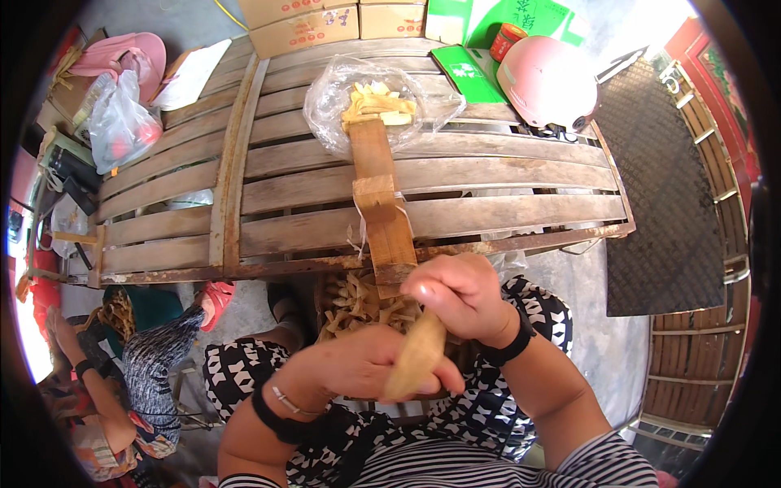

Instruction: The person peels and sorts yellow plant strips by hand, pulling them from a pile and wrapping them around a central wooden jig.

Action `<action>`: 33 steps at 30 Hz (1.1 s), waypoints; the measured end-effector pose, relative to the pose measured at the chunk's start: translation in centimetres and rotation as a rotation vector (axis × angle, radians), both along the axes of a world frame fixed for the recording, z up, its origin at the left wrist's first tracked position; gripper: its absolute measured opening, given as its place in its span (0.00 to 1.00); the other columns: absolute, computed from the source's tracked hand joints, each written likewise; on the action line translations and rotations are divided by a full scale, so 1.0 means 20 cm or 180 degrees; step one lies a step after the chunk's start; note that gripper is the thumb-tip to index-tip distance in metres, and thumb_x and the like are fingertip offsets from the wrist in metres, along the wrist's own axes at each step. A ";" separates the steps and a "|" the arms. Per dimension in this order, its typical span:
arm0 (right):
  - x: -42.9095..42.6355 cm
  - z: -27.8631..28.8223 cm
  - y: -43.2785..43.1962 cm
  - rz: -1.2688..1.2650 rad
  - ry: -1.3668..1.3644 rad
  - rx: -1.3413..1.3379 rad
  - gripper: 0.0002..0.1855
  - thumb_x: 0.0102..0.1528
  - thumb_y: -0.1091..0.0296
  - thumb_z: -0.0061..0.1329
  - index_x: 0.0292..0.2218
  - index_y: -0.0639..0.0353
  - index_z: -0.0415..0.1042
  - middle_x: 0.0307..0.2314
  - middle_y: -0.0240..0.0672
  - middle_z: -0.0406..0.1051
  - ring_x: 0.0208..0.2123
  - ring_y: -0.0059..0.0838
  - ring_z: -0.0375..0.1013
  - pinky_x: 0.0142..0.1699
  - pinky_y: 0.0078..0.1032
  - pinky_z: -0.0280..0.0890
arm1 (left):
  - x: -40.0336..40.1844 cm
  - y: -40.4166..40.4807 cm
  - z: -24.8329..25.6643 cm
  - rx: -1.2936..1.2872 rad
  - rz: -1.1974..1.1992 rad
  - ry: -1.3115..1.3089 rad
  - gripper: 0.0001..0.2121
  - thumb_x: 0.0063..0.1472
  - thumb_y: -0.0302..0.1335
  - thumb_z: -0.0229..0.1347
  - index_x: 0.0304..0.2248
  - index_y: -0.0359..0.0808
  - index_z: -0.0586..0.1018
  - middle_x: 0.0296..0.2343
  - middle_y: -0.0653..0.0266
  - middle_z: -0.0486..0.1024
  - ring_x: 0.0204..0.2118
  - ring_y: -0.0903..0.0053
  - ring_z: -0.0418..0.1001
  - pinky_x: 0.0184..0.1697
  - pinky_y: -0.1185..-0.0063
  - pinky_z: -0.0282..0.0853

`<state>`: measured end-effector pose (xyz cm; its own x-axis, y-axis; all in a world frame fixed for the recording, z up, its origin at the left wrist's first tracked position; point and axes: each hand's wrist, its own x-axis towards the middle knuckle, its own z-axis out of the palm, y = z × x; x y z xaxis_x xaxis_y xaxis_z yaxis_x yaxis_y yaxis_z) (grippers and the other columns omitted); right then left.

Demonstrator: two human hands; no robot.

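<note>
My left hand point(372, 363) grips the lower part of a yellowish, flat, tapering piece point(418, 354), perhaps dried plant material. My right hand point(460, 293) is closed at its upper end, with thumb and fingers pressed together near the wooden board. A narrow wooden board point(390, 238) with a raised block point(374, 194) tied on it sticks out over the table's near edge. Below and behind my hands lies a heap of similar yellowish pieces point(363, 302). At the board's far end, pale yellow strips point(378, 104) lie on a clear plastic bag point(329, 116).
The slatted wooden table point(305, 186) has a rusty metal frame. On it are a pink helmet point(549, 79), a red tin point(507, 41), cardboard boxes point(305, 27) and a filled plastic bag point(122, 125). Another person point(91, 390) sits at the left beside a dark green container point(149, 308).
</note>
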<state>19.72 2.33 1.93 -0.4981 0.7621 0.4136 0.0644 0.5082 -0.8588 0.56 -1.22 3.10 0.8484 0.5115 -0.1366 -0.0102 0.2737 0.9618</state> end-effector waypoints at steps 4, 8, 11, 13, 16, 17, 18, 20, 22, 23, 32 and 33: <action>-0.02 -0.05 -0.03 0.0179 -0.0269 -0.1808 0.13 0.60 0.65 0.49 0.32 0.67 0.75 0.22 0.32 0.74 0.21 0.18 0.71 0.26 0.19 0.65 | -0.02 0.00 -0.03 0.1288 0.1121 0.0471 0.16 0.59 0.32 0.58 0.48 0.47 0.78 0.28 0.66 0.78 0.28 0.83 0.75 0.31 0.84 0.68; -0.04 -0.09 -0.10 0.0605 -0.0207 -0.3698 0.13 0.63 0.64 0.39 0.33 0.61 0.73 0.18 0.32 0.69 0.14 0.14 0.61 0.17 0.15 0.52 | -0.03 0.03 -0.10 0.3404 0.1425 0.1533 0.18 0.50 0.34 0.61 0.43 0.49 0.80 0.20 0.67 0.68 0.22 0.73 0.70 0.23 0.77 0.65; -0.06 -0.14 -0.14 0.1447 0.0766 -0.5001 0.12 0.64 0.64 0.37 0.35 0.59 0.71 0.18 0.34 0.70 0.10 0.12 0.58 0.15 0.14 0.50 | -0.05 0.05 -0.12 0.3959 0.1498 0.1483 0.13 0.45 0.38 0.63 0.31 0.44 0.80 0.17 0.67 0.62 0.19 0.70 0.66 0.21 0.74 0.62; -0.08 -0.17 -0.17 0.1722 0.1342 -0.5481 0.11 0.63 0.67 0.38 0.37 0.59 0.71 0.20 0.35 0.72 0.09 0.10 0.56 0.15 0.13 0.51 | -0.07 0.06 -0.15 0.4068 0.1514 0.1335 0.14 0.44 0.41 0.65 0.22 0.40 0.78 0.17 0.66 0.61 0.18 0.69 0.65 0.21 0.74 0.62; -0.07 -0.19 -0.15 0.1492 0.1263 -0.5145 0.07 0.59 0.71 0.45 0.39 0.60 0.71 0.20 0.32 0.71 0.08 0.10 0.56 0.16 0.12 0.53 | -0.08 0.04 -0.16 0.4160 0.1863 0.1224 0.13 0.46 0.36 0.65 0.19 0.39 0.73 0.17 0.67 0.62 0.18 0.69 0.65 0.21 0.73 0.61; -0.06 -0.20 -0.13 0.1482 0.1194 -0.5045 0.07 0.58 0.72 0.47 0.40 0.61 0.71 0.20 0.31 0.71 0.08 0.10 0.55 0.17 0.12 0.53 | -0.05 0.02 -0.16 0.4115 0.1979 0.0958 0.12 0.47 0.35 0.65 0.20 0.39 0.75 0.18 0.67 0.64 0.19 0.69 0.66 0.22 0.74 0.62; -0.05 -0.22 -0.14 0.1649 0.1240 -0.5144 0.07 0.58 0.72 0.48 0.40 0.61 0.71 0.20 0.30 0.71 0.09 0.10 0.55 0.17 0.11 0.53 | -0.03 0.02 -0.16 0.4104 0.2043 0.0805 0.11 0.47 0.34 0.64 0.21 0.39 0.75 0.18 0.67 0.65 0.19 0.69 0.67 0.22 0.74 0.63; -0.05 -0.25 -0.16 0.1802 0.1536 -0.5219 0.06 0.58 0.72 0.48 0.39 0.60 0.71 0.21 0.30 0.71 0.09 0.11 0.56 0.18 0.12 0.54 | 0.00 0.02 -0.18 0.4097 0.2228 0.0499 0.10 0.48 0.33 0.65 0.24 0.39 0.77 0.21 0.67 0.69 0.22 0.69 0.70 0.27 0.74 0.66; -0.07 -0.21 -0.15 0.1215 0.1674 -0.4927 0.06 0.58 0.71 0.49 0.38 0.60 0.71 0.21 0.29 0.71 0.11 0.12 0.59 0.18 0.12 0.55 | -0.01 0.02 -0.19 0.4112 0.2397 0.0383 0.09 0.48 0.33 0.65 0.26 0.39 0.79 0.24 0.66 0.72 0.24 0.69 0.72 0.31 0.73 0.69; -0.08 -0.19 -0.14 0.0911 0.1796 -0.4688 0.05 0.58 0.70 0.50 0.37 0.59 0.71 0.22 0.29 0.71 0.13 0.12 0.60 0.19 0.12 0.56 | -0.01 0.03 -0.19 0.4306 0.2646 0.0873 0.09 0.50 0.32 0.64 0.29 0.37 0.79 0.28 0.63 0.74 0.27 0.68 0.74 0.35 0.72 0.69; -0.02 -0.12 -0.09 -0.0225 -0.0307 -0.0912 0.09 0.61 0.65 0.47 0.36 0.61 0.72 0.24 0.36 0.73 0.24 0.26 0.72 0.29 0.22 0.65 | -0.07 0.07 -0.23 0.3049 0.1681 0.1742 0.11 0.51 0.23 0.58 0.36 0.34 0.80 0.45 0.58 0.73 0.47 0.64 0.71 0.53 0.63 0.61; -0.02 -0.12 -0.08 -0.0192 -0.0643 -0.0618 0.10 0.61 0.63 0.47 0.36 0.61 0.72 0.24 0.39 0.73 0.24 0.31 0.73 0.30 0.25 0.67 | -0.05 0.06 -0.25 0.3247 0.1639 0.1900 0.10 0.51 0.23 0.58 0.35 0.34 0.80 0.45 0.58 0.73 0.49 0.64 0.70 0.53 0.62 0.59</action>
